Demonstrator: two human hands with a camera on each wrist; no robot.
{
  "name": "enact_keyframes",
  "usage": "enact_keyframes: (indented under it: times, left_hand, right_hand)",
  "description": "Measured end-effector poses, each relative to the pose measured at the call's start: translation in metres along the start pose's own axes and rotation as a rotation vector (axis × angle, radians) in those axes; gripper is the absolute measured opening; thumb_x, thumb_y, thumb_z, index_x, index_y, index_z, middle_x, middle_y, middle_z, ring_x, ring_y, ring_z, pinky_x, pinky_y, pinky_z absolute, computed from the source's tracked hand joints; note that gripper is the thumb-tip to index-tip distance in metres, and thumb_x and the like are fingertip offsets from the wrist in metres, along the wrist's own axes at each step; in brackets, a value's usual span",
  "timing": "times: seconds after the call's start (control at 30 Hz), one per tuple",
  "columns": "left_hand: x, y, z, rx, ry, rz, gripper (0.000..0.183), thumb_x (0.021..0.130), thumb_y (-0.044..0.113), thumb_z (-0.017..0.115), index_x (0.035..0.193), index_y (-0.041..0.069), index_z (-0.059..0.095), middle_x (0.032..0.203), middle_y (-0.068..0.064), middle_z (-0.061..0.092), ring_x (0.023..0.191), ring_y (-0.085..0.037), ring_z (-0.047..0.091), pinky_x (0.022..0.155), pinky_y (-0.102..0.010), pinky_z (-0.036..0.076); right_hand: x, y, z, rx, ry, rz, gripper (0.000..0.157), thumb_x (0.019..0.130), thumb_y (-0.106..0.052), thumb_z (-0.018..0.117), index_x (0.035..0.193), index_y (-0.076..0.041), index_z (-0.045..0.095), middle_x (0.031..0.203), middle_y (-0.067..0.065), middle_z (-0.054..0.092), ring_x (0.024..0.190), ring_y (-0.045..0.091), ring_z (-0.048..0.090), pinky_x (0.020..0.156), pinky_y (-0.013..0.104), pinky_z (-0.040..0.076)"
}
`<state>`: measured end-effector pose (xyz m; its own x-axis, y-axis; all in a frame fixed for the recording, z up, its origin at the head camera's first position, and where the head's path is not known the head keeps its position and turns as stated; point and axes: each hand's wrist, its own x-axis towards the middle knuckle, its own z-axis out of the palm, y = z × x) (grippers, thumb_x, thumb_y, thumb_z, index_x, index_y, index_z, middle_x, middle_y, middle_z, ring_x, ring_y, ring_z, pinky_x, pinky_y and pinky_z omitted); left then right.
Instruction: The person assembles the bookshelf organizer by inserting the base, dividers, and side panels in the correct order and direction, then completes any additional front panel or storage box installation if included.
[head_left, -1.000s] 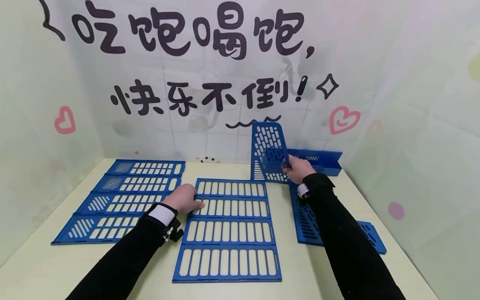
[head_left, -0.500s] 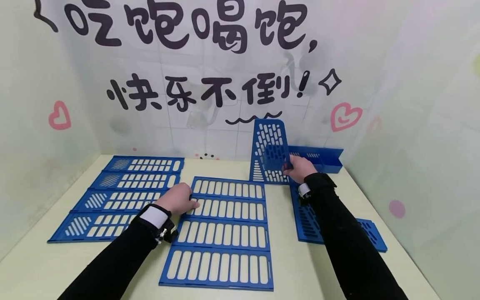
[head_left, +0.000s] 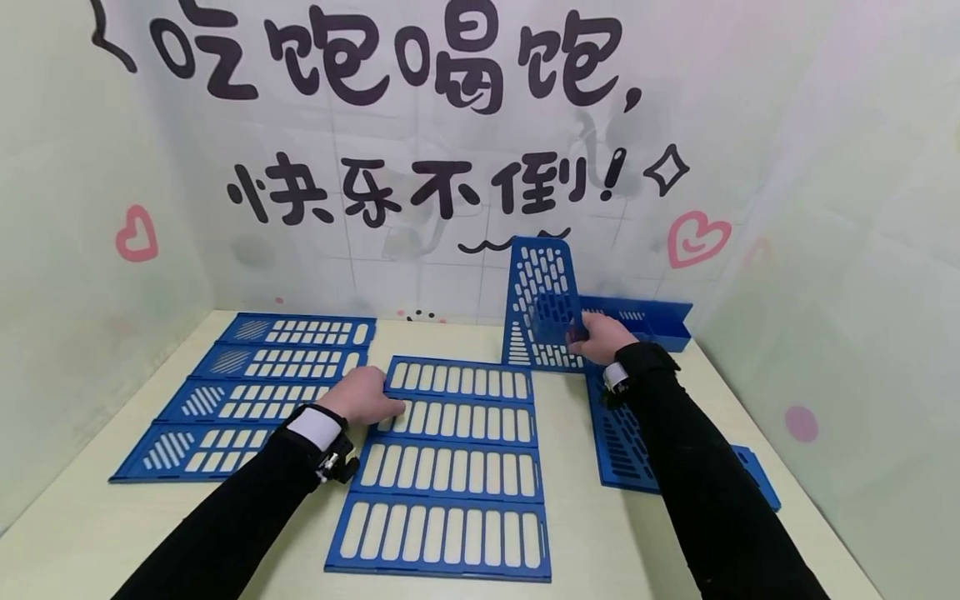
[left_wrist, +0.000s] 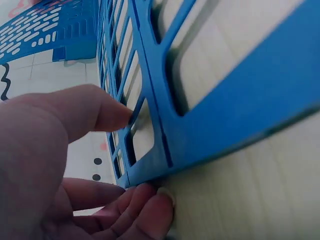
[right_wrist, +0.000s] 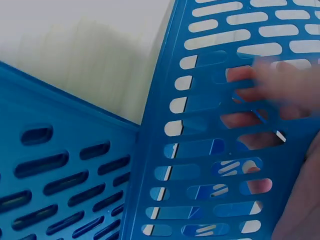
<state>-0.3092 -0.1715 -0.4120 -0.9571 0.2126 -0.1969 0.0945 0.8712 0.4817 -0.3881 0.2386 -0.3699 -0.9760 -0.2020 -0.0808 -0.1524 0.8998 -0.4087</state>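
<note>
Your left hand (head_left: 363, 397): pinching the edge of the slotted panel set (head_left: 450, 444). Your right hand (head_left: 604, 337): gripping an upright perforated panel (head_left: 543, 305); blue trough (head_left: 665, 320) just beyond.

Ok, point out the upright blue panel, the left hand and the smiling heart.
Upright blue panel (head_left: 542, 307), head view: middle of its slotted face.
Left hand (head_left: 360, 396), head view: back of the hand.
Smiling heart (head_left: 693, 246), head view: its smile.
</note>
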Motion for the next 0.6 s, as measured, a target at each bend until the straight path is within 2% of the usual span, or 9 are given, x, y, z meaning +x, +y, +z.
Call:
enact_keyframes:
  times: [0.13, 0.2, 0.4, 0.6]
  left_hand:
    - [-0.002, 0.003, -0.002, 0.023, 0.027, 0.039, 0.029, 0.098, 0.024, 0.075, 0.08, 0.005, 0.063, 0.066, -0.001, 0.051, 0.058, -0.018, 0.053, 0.057, -0.028, 0.039]
    - [-0.001, 0.004, -0.004, 0.04, 0.035, 0.057, 0.029, 0.098, 0.024, 0.075, 0.079, 0.007, 0.061, 0.066, -0.001, 0.051, 0.059, -0.017, 0.053, 0.057, -0.028, 0.04]
    - [0.0, 0.006, -0.005, 0.053, 0.051, 0.042, 0.028, 0.096, 0.021, 0.076, 0.078, 0.008, 0.06, 0.064, 0.0, 0.047, 0.059, -0.017, 0.051, 0.059, -0.028, 0.039]
    - [-0.004, 0.009, 0.007, 0.029, 0.067, 0.022, 0.036, 0.097, 0.02, 0.075, 0.066, 0.012, 0.058, 0.055, 0.002, 0.047, 0.052, -0.015, 0.048, 0.057, -0.028, 0.038]
  right_hand:
    - [-0.001, -0.004, 0.0, 0.028, 0.033, 0.005, 0.019, 0.107, -0.021, 0.075, 0.117, -0.006, 0.07, 0.115, 0.016, 0.072, 0.1, 0.031, 0.062, 0.094, 0.046, 0.053]
    - [-0.002, -0.007, 0.001, 0.023, 0.069, 0.007, 0.016, 0.106, -0.019, 0.075, 0.115, -0.007, 0.071, 0.115, 0.016, 0.074, 0.099, 0.032, 0.063, 0.094, 0.046, 0.053]
    - [-0.004, -0.012, 0.008, 0.012, 0.12, -0.023, 0.016, 0.106, -0.02, 0.075, 0.116, -0.009, 0.072, 0.117, 0.015, 0.078, 0.101, 0.031, 0.069, 0.098, 0.047, 0.055]
    - [-0.006, 0.001, 0.009, -0.043, 0.106, -0.03, 0.01, 0.106, -0.018, 0.075, 0.109, -0.009, 0.072, 0.11, 0.013, 0.076, 0.096, 0.029, 0.066, 0.09, 0.044, 0.053]
